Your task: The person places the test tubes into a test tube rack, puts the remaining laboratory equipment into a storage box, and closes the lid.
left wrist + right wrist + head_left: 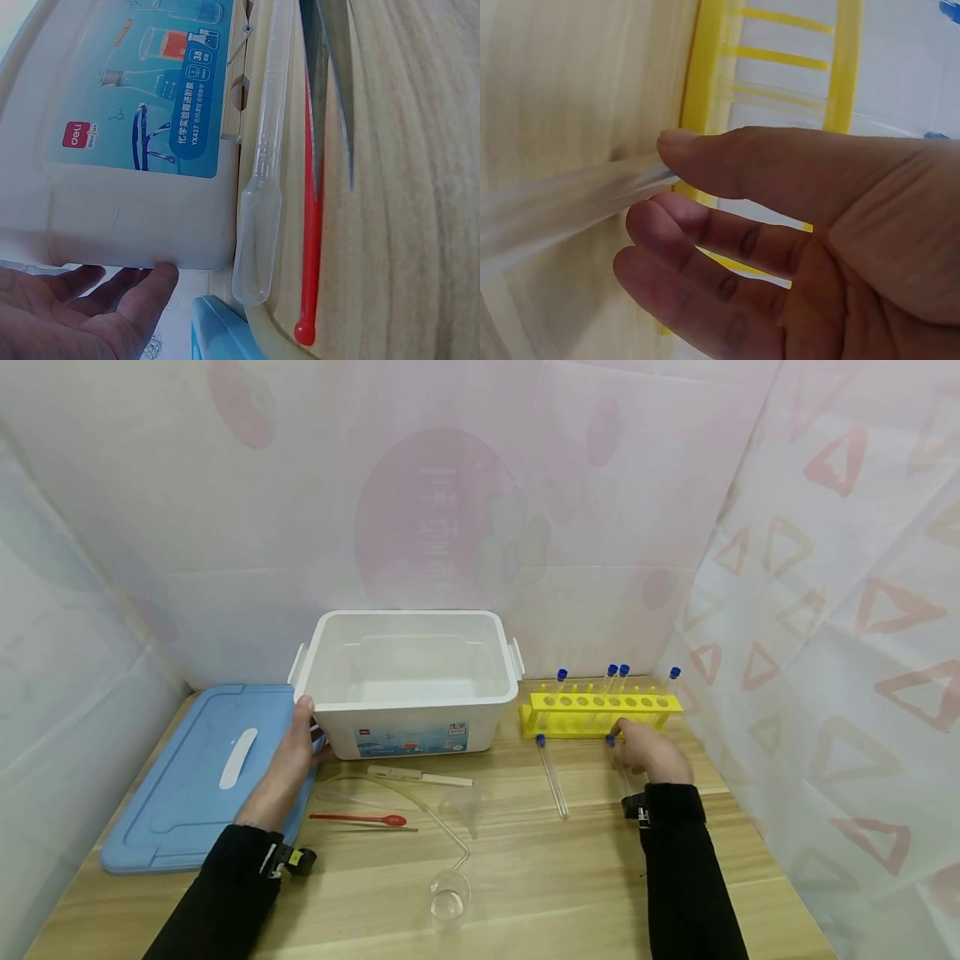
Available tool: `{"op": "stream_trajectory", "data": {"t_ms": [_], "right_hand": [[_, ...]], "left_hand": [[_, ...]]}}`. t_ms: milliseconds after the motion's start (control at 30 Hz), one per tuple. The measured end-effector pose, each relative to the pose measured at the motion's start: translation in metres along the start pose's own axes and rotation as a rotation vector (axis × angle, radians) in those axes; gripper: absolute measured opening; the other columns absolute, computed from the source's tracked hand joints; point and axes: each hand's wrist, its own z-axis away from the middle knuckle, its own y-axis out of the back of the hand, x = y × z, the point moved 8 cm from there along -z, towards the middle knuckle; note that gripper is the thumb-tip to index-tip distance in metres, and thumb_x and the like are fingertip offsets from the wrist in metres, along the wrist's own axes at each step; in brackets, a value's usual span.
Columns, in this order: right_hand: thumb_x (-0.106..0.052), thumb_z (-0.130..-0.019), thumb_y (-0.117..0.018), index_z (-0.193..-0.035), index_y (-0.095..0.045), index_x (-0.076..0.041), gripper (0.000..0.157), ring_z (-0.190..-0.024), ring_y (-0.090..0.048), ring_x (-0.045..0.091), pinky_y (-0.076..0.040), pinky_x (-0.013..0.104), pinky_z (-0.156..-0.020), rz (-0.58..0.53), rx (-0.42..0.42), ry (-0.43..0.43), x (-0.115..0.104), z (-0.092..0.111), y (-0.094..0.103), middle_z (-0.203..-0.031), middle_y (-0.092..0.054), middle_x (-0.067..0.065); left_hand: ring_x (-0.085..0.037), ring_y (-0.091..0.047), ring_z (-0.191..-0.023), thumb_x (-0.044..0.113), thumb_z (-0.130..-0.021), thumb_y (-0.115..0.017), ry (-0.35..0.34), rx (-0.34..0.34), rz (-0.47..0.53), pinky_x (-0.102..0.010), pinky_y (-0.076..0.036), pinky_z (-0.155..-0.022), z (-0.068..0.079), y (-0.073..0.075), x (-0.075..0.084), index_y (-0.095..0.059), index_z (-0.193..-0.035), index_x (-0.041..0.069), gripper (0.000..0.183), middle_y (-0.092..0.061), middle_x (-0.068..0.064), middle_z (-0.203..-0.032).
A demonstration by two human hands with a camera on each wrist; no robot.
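step in hand: judged to be the handling of one capped test tube [621, 770] in front of the yellow rack [570, 730]. the tube is on the person's right, its blue cap just before the rack's base and its clear body pointing back toward the sleeve. whether it rests on the table or is slightly lifted, cannot tell.

next move, as judged: calls for a steady pinch near the cap, and enough clearance from the second tube [553, 781], which lies loose on the table just to the left. four more blue-capped tubes stand in the rack; a bump there could rattle them.

right hand [651, 756]: nearly closed at thumb and forefinger, pinching the tube close to its capped end. the other fingers curl loosely, apart from the glass in the wrist view. the thumb hides part of the contact.

left hand [285, 767]: loosely spread, fingers slightly bent, gripping nothing. fingertips appear to touch the left end of the white box [408, 713]; pressure on it cannot be told. the blue lid [180, 793] lies flat beside the box, below this hand.
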Motion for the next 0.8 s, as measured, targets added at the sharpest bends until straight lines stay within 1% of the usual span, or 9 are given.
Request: {"op": "stream_trajectory", "data": {"t_ms": [100, 267, 367, 467, 533, 667, 733, 800], "right_hand": [[-0.006, -0.095, -0.069, -0.147, -0.048, -0.003, 0.057, -0.087, -0.068, 0.029, -0.058, 0.039, -0.071, -0.031, 0.002, -0.029, 0.004, -0.002, -0.002, -0.116, -0.067, 0.016], [-0.002, -0.093, -0.071, -0.150, -0.043, -0.004, 0.064, -0.085, -0.069, 0.028, -0.059, 0.038, -0.069, -0.077, -0.001, -0.045, 0.007, -0.006, -0.006, -0.121, -0.066, 0.019], [0.001, -0.092, -0.069, -0.152, -0.040, -0.006, 0.067, -0.085, -0.070, 0.029, -0.060, 0.039, -0.070, -0.099, -0.012, -0.053, 0.007, -0.007, -0.008, -0.127, -0.063, 0.021], [0.000, -0.092, -0.068, -0.153, -0.039, -0.008, 0.068, -0.083, -0.070, 0.030, -0.060, 0.040, -0.070, -0.092, -0.026, -0.065, 0.006, -0.007, -0.010, -0.130, -0.061, 0.021], [0.001, -0.091, -0.067, -0.153, -0.038, -0.008, 0.069, -0.082, -0.070, 0.030, -0.060, 0.040, -0.070, -0.082, -0.036, -0.063, 0.004, -0.006, -0.010, -0.129, -0.061, 0.021], [0.005, -0.091, -0.064, -0.155, -0.033, -0.008, 0.072, -0.081, -0.069, 0.030, -0.060, 0.043, -0.072, -0.084, -0.055, -0.029, -0.003, -0.003, -0.008, -0.125, -0.062, 0.022], [0.007, -0.092, -0.061, -0.156, -0.030, -0.008, 0.073, -0.081, -0.070, 0.030, -0.060, 0.046, -0.075, -0.098, -0.063, -0.003, -0.008, 0.001, -0.007, -0.119, -0.063, 0.022], [0.006, -0.093, -0.060, -0.156, -0.029, -0.008, 0.072, -0.080, -0.069, 0.030, -0.059, 0.047, -0.076, -0.096, -0.064, 0.018, -0.014, 0.005, -0.004, -0.108, -0.064, 0.020]], "left_hand": [[-0.050, -0.017, -0.152, 0.067, -0.106, -0.014, 0.001, -0.003, -0.004, -0.072, -0.026, -0.115, 0.000, 0.000, 0.000, -0.006, -0.170, 0.023, 0.078, -0.012, -0.026, -0.169], [-0.050, -0.017, -0.152, 0.067, -0.106, -0.015, -0.005, -0.001, -0.004, -0.072, -0.025, -0.115, 0.000, 0.000, 0.000, -0.007, -0.169, 0.023, 0.078, -0.013, -0.026, -0.169], [-0.049, -0.017, -0.152, 0.067, -0.106, -0.014, -0.003, 0.000, -0.002, -0.072, -0.025, -0.115, 0.001, -0.001, 0.000, -0.007, -0.169, 0.023, 0.078, -0.013, -0.026, -0.169], [-0.049, -0.017, -0.152, 0.066, -0.106, -0.015, -0.001, 0.002, 0.000, -0.072, -0.025, -0.115, 0.002, -0.001, 0.001, -0.007, -0.169, 0.024, 0.077, -0.013, -0.025, -0.169], [-0.050, -0.017, -0.152, 0.066, -0.106, -0.015, -0.003, 0.002, -0.002, -0.073, -0.025, -0.115, 0.002, -0.001, 0.001, -0.007, -0.169, 0.025, 0.076, -0.013, -0.025, -0.169], [-0.050, -0.018, -0.152, 0.066, -0.106, -0.015, -0.006, 0.002, -0.005, -0.073, -0.025, -0.114, 0.002, -0.001, 0.002, -0.006, -0.169, 0.027, 0.075, -0.013, -0.025, -0.169], [-0.050, -0.018, -0.152, 0.066, -0.106, -0.015, -0.003, 0.001, -0.011, -0.073, -0.025, -0.114, 0.002, -0.001, 0.002, -0.005, -0.169, 0.028, 0.075, -0.013, -0.025, -0.169], [-0.050, -0.018, -0.152, 0.067, -0.106, -0.014, -0.002, 0.001, -0.015, -0.072, -0.026, -0.115, 0.002, -0.001, 0.002, -0.005, -0.169, 0.027, 0.075, -0.013, -0.025, -0.169]]}}
